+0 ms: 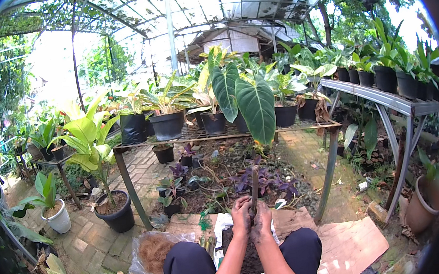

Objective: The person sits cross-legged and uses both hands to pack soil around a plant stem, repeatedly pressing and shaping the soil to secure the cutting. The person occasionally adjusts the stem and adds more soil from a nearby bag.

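My left hand [242, 215] and my right hand [262, 220] are cupped together around the lower end of an upright brown stem [255, 183], which looks like a plant cutting. Dark soil smears both palms and wrists. Whatever is packed around the stem's base is mostly hidden between my hands. Below them, between my knees, dark potting soil [251, 262] lies in an open white sack [218, 252]. Left of the sack is a small bundle of cut stems [208, 243]. Brown coconut fibre [155, 252] sits on a clear plastic bag [136, 260].
Flattened cardboard [350, 243] covers the ground around me. Ahead stands a metal-mesh table [227, 135] with potted plants; a large dark-green leaf [256, 107] overhangs its front edge. Potted plants also line a metal bench [377, 92] at right. A black pot [118, 218] stands left.
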{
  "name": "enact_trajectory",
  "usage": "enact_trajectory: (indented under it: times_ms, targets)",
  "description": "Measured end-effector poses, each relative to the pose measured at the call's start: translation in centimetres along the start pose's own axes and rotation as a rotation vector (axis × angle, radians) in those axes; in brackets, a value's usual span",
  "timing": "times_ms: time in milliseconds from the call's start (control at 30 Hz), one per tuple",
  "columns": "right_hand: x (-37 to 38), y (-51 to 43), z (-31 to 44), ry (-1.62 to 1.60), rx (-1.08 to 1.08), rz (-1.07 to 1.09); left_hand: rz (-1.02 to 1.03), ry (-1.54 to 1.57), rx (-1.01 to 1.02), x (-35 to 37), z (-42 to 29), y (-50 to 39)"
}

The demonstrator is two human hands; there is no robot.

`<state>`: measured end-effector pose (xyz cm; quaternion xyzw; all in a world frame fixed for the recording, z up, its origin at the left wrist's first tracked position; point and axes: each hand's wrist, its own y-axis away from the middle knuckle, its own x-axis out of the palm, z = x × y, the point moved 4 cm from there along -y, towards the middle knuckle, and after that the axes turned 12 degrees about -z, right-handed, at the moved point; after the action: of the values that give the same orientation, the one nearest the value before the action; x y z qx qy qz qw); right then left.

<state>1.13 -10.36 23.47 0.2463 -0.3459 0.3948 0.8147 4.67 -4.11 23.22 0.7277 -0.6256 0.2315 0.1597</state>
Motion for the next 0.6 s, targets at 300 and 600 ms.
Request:
enact_trajectory:
  times_ms: [300,600]
  targets:
    - [0.0,0.1,0.2,0.024,0.011,-0.01,-0.004,0.05,-0.044,-0.1,0.5,0.4]
    - [0.8,0.4,0.3,0.087,0.035,0.117,-0.073,0.28,-0.037,-1.2,0.6,1.2]
